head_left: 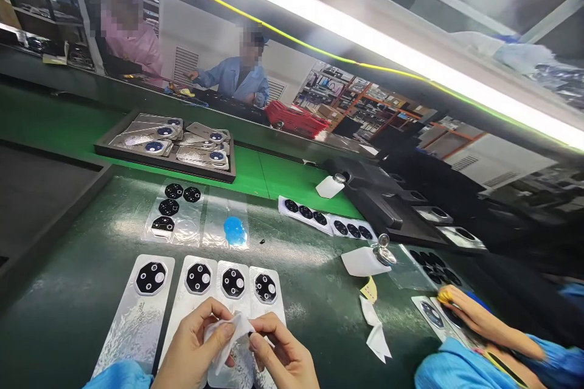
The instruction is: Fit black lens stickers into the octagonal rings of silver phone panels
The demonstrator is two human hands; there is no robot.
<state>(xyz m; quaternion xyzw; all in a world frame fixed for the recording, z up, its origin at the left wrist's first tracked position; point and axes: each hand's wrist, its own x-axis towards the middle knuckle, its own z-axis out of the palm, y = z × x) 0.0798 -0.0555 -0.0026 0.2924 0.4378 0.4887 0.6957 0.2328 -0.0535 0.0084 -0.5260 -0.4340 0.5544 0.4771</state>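
Two hands, fingers nearly closed, pinching white cloth

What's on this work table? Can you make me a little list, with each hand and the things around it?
Left hand: pinching a white cloth
Right hand: at the cloth's edge, by a small dark bit; exact grip unclear
Silver panels: four, side by side, each with a black eight-sided plate
White bottles: two, with metal tops
Dark tray: holds a pile of more silver panels
Blue disc: on clear film
Neighbour's hand: at the right, over other panels
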